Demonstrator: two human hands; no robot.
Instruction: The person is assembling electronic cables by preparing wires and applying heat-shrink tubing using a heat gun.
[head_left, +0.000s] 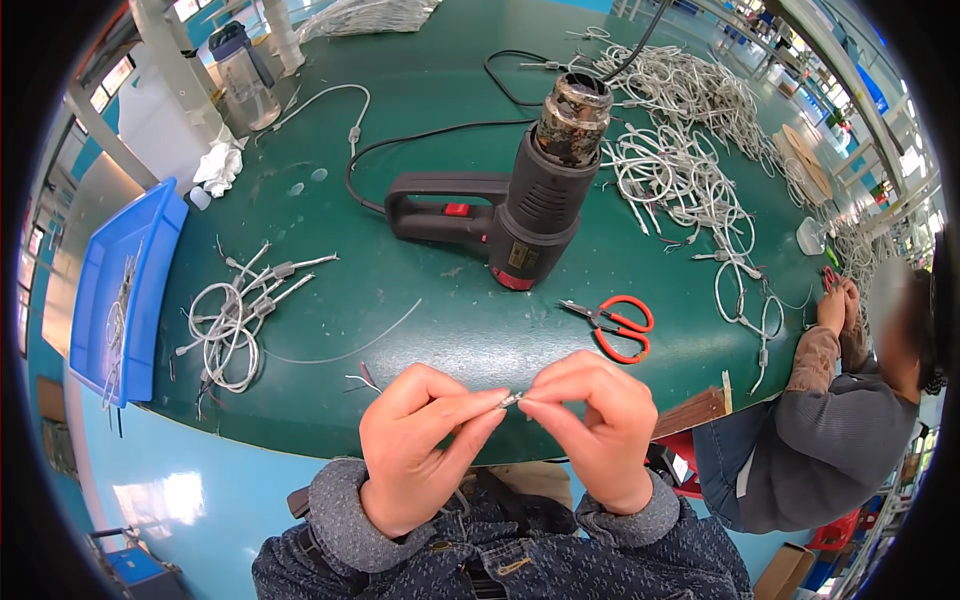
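My left hand point(425, 440) and my right hand point(595, 425) meet at the table's near edge, thumbs and forefingers pinched. Between their fingertips shows a small silvery-white piece of cable point(512, 399); most of it is hidden by the fingers. Thin red, dark and white wire ends point(366, 379) stick out behind my left hand. Beyond my right hand lie red-handled scissors point(622, 328), blades pointing left. A black heat gun point(545, 200) stands on the table ahead, its metal nozzle upward.
On the left are a bundle of grey cables point(235, 325) and a blue tray point(135, 290) holding some wires. Heaped white cables point(690, 180) cover the far right, near a wooden spool point(803, 165). A co-worker point(840, 430) sits at right. A plastic jug point(243, 80) stands back left.
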